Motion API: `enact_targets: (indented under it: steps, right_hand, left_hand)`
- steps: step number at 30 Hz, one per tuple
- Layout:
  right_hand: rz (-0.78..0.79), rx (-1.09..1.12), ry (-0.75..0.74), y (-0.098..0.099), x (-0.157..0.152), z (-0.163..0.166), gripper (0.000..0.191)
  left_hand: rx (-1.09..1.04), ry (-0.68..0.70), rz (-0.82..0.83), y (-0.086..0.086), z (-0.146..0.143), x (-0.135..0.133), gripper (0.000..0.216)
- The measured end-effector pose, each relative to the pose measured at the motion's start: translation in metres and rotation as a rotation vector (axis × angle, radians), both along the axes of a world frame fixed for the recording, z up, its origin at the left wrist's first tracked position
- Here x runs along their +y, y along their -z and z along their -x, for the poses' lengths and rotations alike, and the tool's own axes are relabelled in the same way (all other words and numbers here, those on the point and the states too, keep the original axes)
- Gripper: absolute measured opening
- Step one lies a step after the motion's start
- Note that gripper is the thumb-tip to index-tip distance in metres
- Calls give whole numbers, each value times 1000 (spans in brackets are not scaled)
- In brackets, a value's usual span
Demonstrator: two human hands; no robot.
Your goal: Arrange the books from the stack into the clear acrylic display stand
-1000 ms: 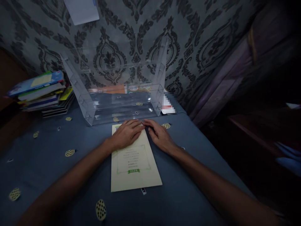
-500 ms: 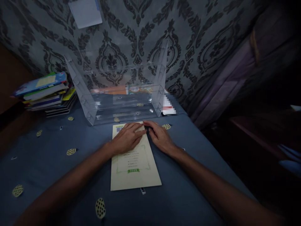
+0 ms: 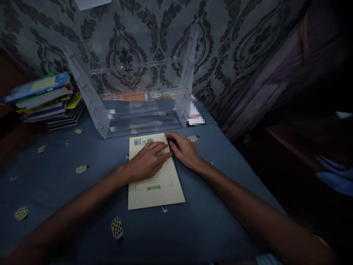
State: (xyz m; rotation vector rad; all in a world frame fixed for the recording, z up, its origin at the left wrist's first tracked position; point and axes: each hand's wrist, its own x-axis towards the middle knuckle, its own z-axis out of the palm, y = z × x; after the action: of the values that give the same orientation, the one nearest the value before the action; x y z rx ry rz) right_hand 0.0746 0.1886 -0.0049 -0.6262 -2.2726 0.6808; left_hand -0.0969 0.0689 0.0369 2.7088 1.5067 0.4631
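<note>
A thin cream booklet (image 3: 154,189) with green print lies flat on the blue tablecloth (image 3: 82,191), its back cover up with a barcode near the top. My left hand (image 3: 147,162) rests flat on its middle, fingers stretched out. My right hand (image 3: 183,150) lies at the booklet's upper right edge, fingers curled against that edge; whether they grip it is unclear. A clear acrylic rack (image 3: 138,92) stands just beyond the booklet against the wall, with an orange book (image 3: 132,96) low at its back.
A stack of colourful books (image 3: 44,101) sits at the back left of the table. Patterned wallpaper rises behind the rack. A small red and white object (image 3: 196,116) lies right of the rack. The table's right edge drops into dark space.
My left hand has slid down from the booklet's top to its middle, uncovering the barcode. My right hand stays at the right edge. The view has tilted slightly downward.
</note>
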Motion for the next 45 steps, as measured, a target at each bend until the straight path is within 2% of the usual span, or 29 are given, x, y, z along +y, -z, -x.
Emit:
enact_targets:
  steps: [13, 21, 26, 33, 37, 40, 45]
  right_hand:
    - [3, -45, 11, 2, 0, 0, 37]
    - [-25, -122, -34, 0, -2, -2, 36]
    - [-46, -245, -161, -5, -24, -26, 54]
    - [-62, -309, -193, -8, -70, -67, 52]
    - [-105, -287, -162, -6, -90, -79, 44]
    - [-162, -236, -136, -4, -102, -84, 37]
    - [-310, -182, -148, -6, -119, -86, 41]
  left_hand:
    - [16, 87, 38, -3, -11, -22, 37]
    - [28, 156, 87, -15, -32, -58, 36]
    - [53, 174, 55, -7, -41, -78, 38]
    - [127, 199, -81, -2, -48, -96, 36]
    - [192, 155, -160, -2, -48, -114, 34]
    - [223, 63, -168, 1, -46, -131, 36]
    - [193, -103, -171, 1, -42, -160, 38]
